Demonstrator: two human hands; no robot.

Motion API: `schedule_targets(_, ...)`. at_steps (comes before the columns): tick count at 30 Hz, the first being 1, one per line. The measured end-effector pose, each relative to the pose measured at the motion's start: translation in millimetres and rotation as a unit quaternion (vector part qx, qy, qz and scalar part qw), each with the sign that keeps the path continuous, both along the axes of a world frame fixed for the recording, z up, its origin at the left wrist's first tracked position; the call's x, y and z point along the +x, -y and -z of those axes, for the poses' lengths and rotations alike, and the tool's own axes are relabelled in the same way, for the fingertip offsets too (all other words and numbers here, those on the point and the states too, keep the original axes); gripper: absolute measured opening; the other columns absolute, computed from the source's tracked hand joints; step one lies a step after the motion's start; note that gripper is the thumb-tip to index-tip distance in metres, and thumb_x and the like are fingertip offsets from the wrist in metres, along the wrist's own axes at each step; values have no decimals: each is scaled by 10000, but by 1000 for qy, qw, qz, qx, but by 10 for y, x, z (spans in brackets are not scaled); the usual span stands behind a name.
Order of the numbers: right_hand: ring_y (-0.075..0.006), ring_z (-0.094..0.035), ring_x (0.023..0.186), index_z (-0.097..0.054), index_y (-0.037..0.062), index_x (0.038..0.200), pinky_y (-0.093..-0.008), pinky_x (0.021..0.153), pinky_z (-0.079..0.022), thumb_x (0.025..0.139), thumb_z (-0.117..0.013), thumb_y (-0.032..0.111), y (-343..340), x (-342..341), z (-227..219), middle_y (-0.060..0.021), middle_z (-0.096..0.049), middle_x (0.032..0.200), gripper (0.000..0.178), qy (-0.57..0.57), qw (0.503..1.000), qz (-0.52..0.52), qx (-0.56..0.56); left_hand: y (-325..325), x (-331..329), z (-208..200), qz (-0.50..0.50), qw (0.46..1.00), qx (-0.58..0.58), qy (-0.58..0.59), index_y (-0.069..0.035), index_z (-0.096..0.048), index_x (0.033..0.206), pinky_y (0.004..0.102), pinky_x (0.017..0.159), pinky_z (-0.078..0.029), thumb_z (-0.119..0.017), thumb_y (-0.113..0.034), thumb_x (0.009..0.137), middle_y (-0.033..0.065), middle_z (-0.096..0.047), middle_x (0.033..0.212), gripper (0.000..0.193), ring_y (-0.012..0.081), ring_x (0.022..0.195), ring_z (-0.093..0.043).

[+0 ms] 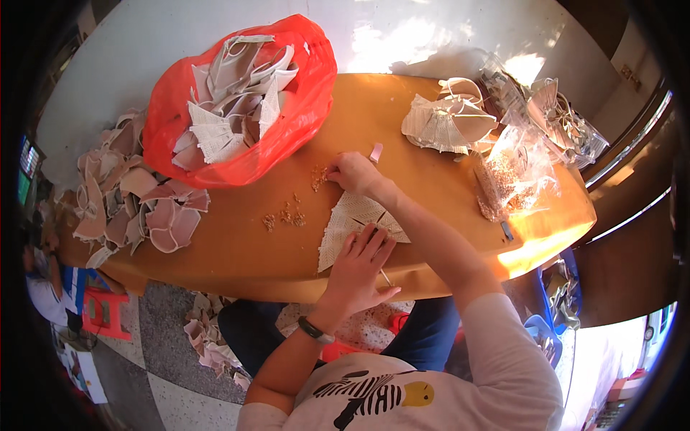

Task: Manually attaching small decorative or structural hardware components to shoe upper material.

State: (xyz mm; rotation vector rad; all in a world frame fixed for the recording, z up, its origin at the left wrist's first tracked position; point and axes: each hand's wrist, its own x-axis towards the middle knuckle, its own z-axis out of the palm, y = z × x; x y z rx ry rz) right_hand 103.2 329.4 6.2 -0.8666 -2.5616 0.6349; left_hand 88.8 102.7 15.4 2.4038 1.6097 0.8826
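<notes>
My left hand (357,276) lies flat with fingers stretched over a cream, lace-textured cup piece (341,228) that looks like part of a bra, at the table's near edge. A thin dark slit or strip shows on the piece beside my fingertips. Just beyond its far edge, my right hand (354,174) bends down with fingers pinched together beside a small scatter of tiny golden bits (318,178). Whether something sits between those fingertips is hidden. More golden bits (287,217) lie in little heaps left of the cup piece.
A red plastic bag (309,115) full of bra cups stands at the far left. Loose pinkish cups (172,223) pile beside it. Lace cups (449,122) and a clear bag of golden bits (512,176) sit at right. A small pink piece (376,152) lies near my right hand.
</notes>
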Motion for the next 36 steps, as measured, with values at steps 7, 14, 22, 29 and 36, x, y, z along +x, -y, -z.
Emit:
schedule_targets(7,-144,-688,810,-645,-20,889,-274,714,-536,823,-658,29,133,470,-522,-92,-696,785,83,-66,989,-1,-130,50,-5,-32,-15,999,-37,13,-66,-463,1351,504,1122,-272,-804,-389,663,182,-411,1405,833,354,1372,-339)
schedule_targets(14,-99,-648,739,-689,-25,923,-249,670,-523,822,-677,6,363,1103,-648,-45,-693,772,106,-95,964,4,-250,45,25,-14,-23,999,-36,-4,-60,-488,1316,502,1118,-281,-817,-389,654,185,-410,1401,810,362,1356,-352)
schedule_targets(22,-234,-667,707,-735,32,897,-315,675,-520,781,-703,68,586,1432,-167,-131,-705,809,126,-102,990,-24,-93,33,34,-25,-22,999,-31,-13,-60,-491,1323,508,1117,-284,-804,-418,667,182,-421,1397,810,362,1354,-359)
schedule_targets(29,-81,-592,749,-723,-1,940,-236,666,-474,847,-689,41,556,1529,-235,-39,-682,819,107,-172,927,79,-323,33,32,-21,-21,999,-28,-6,-67,-501,1320,508,1116,-288,-811,-419,655,174,-428,1394,814,352,1356,-358)
schedule_targets(36,-92,-595,728,-719,4,955,-248,641,-481,824,-705,37,628,1578,-245,-43,-666,807,137,-109,978,21,-178,32,28,-24,-22,998,-46,-25,-79,-467,1359,480,1150,-244,-782,-439,692,170,-409,1420,821,324,1388,-325)
